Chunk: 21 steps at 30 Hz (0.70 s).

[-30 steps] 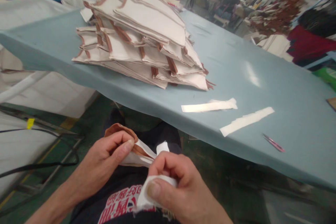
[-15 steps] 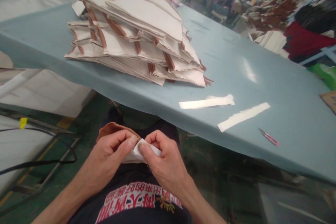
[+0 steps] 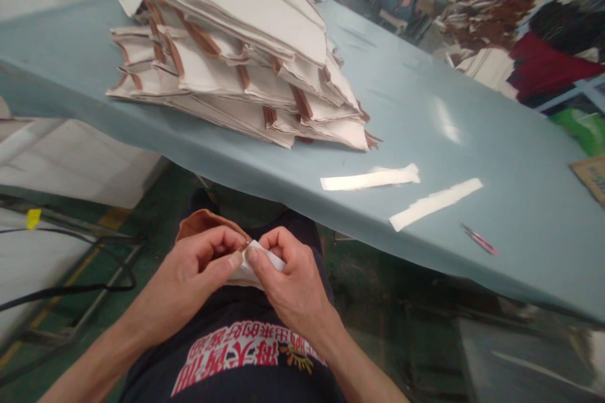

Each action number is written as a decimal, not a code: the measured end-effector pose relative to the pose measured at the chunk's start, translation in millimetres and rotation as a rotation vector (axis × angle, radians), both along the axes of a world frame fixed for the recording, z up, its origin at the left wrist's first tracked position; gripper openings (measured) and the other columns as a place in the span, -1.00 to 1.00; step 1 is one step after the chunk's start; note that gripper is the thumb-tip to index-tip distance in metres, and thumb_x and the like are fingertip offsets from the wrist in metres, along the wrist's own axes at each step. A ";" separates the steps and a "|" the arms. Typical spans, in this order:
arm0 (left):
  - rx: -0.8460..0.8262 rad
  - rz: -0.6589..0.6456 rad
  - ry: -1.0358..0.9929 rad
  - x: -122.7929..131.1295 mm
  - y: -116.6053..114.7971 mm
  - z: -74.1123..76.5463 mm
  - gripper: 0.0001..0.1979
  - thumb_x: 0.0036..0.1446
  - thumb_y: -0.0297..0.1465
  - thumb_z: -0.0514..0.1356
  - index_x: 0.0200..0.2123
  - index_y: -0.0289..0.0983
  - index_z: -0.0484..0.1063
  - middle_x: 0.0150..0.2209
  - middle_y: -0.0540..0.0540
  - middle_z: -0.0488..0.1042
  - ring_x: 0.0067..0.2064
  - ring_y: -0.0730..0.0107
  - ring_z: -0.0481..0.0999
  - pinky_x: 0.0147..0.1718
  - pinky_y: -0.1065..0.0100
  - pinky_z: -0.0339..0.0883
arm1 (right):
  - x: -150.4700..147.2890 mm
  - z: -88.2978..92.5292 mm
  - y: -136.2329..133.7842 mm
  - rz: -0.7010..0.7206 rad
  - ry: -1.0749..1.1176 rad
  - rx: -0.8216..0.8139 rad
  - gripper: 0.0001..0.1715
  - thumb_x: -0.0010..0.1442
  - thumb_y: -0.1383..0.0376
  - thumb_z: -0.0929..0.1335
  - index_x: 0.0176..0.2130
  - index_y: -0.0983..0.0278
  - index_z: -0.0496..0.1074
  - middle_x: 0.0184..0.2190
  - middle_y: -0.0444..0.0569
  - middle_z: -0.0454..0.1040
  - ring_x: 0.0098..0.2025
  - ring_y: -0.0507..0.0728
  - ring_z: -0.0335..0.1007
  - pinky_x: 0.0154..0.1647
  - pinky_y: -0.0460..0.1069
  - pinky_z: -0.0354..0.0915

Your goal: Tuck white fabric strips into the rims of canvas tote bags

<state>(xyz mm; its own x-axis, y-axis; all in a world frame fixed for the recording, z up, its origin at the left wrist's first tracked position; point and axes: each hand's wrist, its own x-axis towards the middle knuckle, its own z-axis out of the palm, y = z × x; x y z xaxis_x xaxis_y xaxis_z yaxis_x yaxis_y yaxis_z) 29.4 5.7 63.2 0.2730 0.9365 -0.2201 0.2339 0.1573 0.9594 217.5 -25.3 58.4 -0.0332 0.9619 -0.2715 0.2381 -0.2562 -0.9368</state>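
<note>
In front of my dark printed shirt, both hands meet over a cloth piece (image 3: pixel 205 222) with a brown upper part and a pale lower part. My left hand (image 3: pixel 196 274) is closed, pinching the cloth near its brown edge. A small white slip (image 3: pixel 273 258) sits between the thumb and fingers of my right hand (image 3: pixel 297 280), its corner against the cloth by my left fingertips. Whether the slip is paper or fabric I cannot tell. The fingers cover most of the contact between slip and cloth.
A tall stack of cream cloth pieces with brown trim (image 3: pixel 258 6) stands on the blue-green table (image 3: pixel 397 94). Near its front edge lie two white strips (image 3: pixel 368 179) and pink-handled thread snips (image 3: pixel 479 239). Black cables (image 3: pixel 70 290) cross a metal frame at left.
The view has shifted slightly, so the table and stack sit a little higher and further left. Both hands keep their pinch, with only small finger movement around the white slip.
</note>
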 end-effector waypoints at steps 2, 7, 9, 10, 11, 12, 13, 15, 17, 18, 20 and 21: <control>-0.038 0.007 -0.001 3.2 1.9 2.8 -0.73 0.11 -0.10 0.37 -0.40 -0.18 0.69 -0.46 -0.07 0.66 -0.47 0.22 0.63 -0.51 0.40 0.51 | 1.7 -0.4 1.5 0.023 0.009 0.003 -0.67 0.37 0.01 0.46 -0.30 0.17 0.47 -0.52 -0.23 0.48 -0.49 0.05 0.29 -0.43 -0.03 0.11; 0.001 0.000 0.105 8.8 3.5 6.5 -0.70 0.07 -0.10 0.30 -0.46 -0.19 0.63 -0.51 -0.07 0.61 -0.50 0.28 0.54 -0.54 0.42 0.40 | 7.9 -3.9 5.6 0.097 0.036 -0.036 -0.70 0.38 0.05 0.46 -0.28 0.18 0.47 -0.49 -0.23 0.48 -0.46 0.04 0.31 -0.42 -0.04 0.13; 0.007 -0.012 0.135 9.9 2.5 6.2 -0.70 0.07 -0.10 0.27 -0.46 -0.19 0.62 -0.52 -0.07 0.60 -0.49 0.27 0.53 -0.54 0.41 0.39 | 10.6 -5.3 7.2 0.117 0.046 -0.055 -0.71 0.39 0.05 0.45 -0.27 0.18 0.47 -0.46 -0.22 0.49 -0.43 0.05 0.34 -0.41 -0.04 0.16; 0.007 -0.014 0.148 10.3 1.8 5.4 -0.70 0.07 -0.10 0.26 -0.45 -0.19 0.62 -0.51 -0.07 0.60 -0.49 0.27 0.54 -0.53 0.41 0.39 | 11.9 -5.8 8.0 0.126 0.047 -0.061 -0.71 0.39 0.05 0.45 -0.27 0.18 0.46 -0.46 -0.22 0.48 -0.43 0.05 0.34 -0.40 -0.04 0.16; 0.007 -0.013 0.158 10.6 0.8 4.2 -0.70 0.07 -0.10 0.24 -0.45 -0.19 0.62 -0.51 -0.07 0.60 -0.48 0.26 0.54 -0.53 0.40 0.39 | 13.1 -6.3 8.9 0.137 0.046 -0.062 -0.71 0.39 0.06 0.45 -0.27 0.18 0.46 -0.45 -0.22 0.48 -0.42 0.05 0.34 -0.39 -0.04 0.16; 0.008 -0.009 0.167 10.8 -0.2 2.7 -0.70 0.07 -0.10 0.23 -0.45 -0.19 0.61 -0.50 -0.06 0.61 -0.48 0.25 0.54 -0.52 0.39 0.39 | 14.0 -6.8 9.6 0.148 0.042 -0.060 -0.71 0.39 0.06 0.45 -0.27 0.18 0.45 -0.45 -0.22 0.47 -0.42 0.05 0.34 -0.39 -0.03 0.16; 0.010 -0.002 0.174 11.1 -1.4 0.8 -0.70 0.06 -0.10 0.23 -0.45 -0.19 0.60 -0.50 -0.06 0.60 -0.48 0.25 0.54 -0.52 0.39 0.38 | 14.6 -7.3 10.3 0.157 0.039 -0.056 -0.71 0.39 0.06 0.45 -0.27 0.18 0.45 -0.46 -0.23 0.47 -0.42 0.05 0.33 -0.38 -0.03 0.16; 0.023 0.024 0.191 12.0 -3.4 -3.0 -0.72 0.05 -0.12 0.21 -0.45 -0.18 0.57 -0.52 -0.05 0.58 -0.49 0.26 0.52 -0.53 0.38 0.36 | 14.8 -8.2 11.0 0.168 0.034 -0.046 -0.69 0.39 0.04 0.45 -0.28 0.18 0.44 -0.46 -0.23 0.46 -0.42 0.05 0.31 -0.38 -0.03 0.15; 0.046 0.056 0.205 13.5 -4.7 -5.6 -0.74 0.05 -0.13 0.20 -0.46 -0.18 0.55 -0.54 -0.03 0.55 -0.51 0.29 0.48 -0.54 0.39 0.33 | 13.5 -9.2 10.6 0.154 0.047 -0.043 -0.67 0.39 0.02 0.45 -0.28 0.17 0.43 -0.47 -0.23 0.45 -0.43 0.04 0.29 -0.39 -0.04 0.14; 0.061 0.072 0.210 14.5 -5.0 -6.0 -0.74 0.05 -0.14 0.20 -0.46 -0.18 0.55 -0.55 -0.02 0.55 -0.52 0.30 0.47 -0.55 0.39 0.32 | 12.3 -9.7 10.0 0.137 0.064 -0.044 -0.67 0.38 0.01 0.44 -0.28 0.17 0.42 -0.47 -0.24 0.43 -0.44 0.04 0.27 -0.40 -0.04 0.13; 0.095 0.094 0.211 16.7 -5.0 -4.3 -0.75 0.05 -0.16 0.20 -0.48 -0.18 0.55 -0.57 -0.01 0.54 -0.54 0.32 0.45 -0.56 0.40 0.30 | 9.3 -11.1 8.0 0.098 0.119 -0.053 -0.67 0.36 0.00 0.45 -0.26 0.17 0.40 -0.49 -0.26 0.39 -0.46 0.03 0.22 -0.42 -0.05 0.11; 0.112 0.102 0.208 17.7 -5.0 -2.3 -0.75 0.06 -0.17 0.20 -0.49 -0.18 0.55 -0.58 0.00 0.53 -0.56 0.33 0.44 -0.58 0.41 0.28 | 7.5 -12.2 6.6 0.083 0.155 -0.062 -0.66 0.35 0.00 0.45 -0.26 0.17 0.39 -0.50 -0.27 0.37 -0.47 0.02 0.20 -0.43 -0.06 0.11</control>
<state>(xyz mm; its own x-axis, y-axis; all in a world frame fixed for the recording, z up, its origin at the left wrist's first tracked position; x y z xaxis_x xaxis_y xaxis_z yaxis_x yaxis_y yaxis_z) 47.1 0.6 60.9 0.1356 0.9785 -0.1553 0.4160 0.0860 0.9053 224.9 -18.8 46.1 -0.1577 0.9356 -0.3159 0.1147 -0.3003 -0.9469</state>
